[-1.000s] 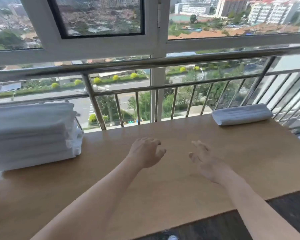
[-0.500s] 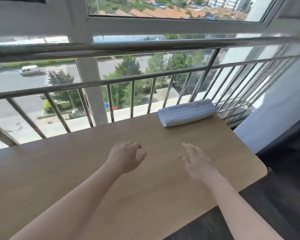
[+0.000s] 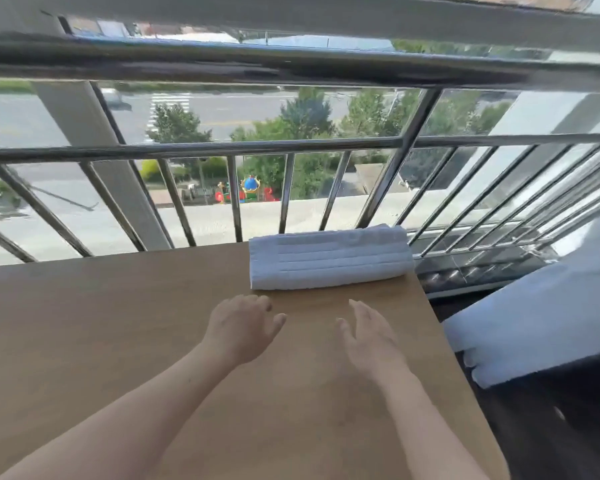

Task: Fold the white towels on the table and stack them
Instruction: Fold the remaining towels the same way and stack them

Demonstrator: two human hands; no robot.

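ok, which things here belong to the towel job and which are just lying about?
Job: folded white towel; wooden table; left hand and right hand, both empty, short of the towel.
Idle: metal railing; white bulk off the table's right, unclear what.

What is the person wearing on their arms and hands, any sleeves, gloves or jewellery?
Nothing worn shows. The left hand and the right hand are bare: no gloves, and no rings or markings can be seen. The left forearm and the right forearm are bare down to the picture's lower edge, with no sleeve, cuff, watch or bracelet in view.
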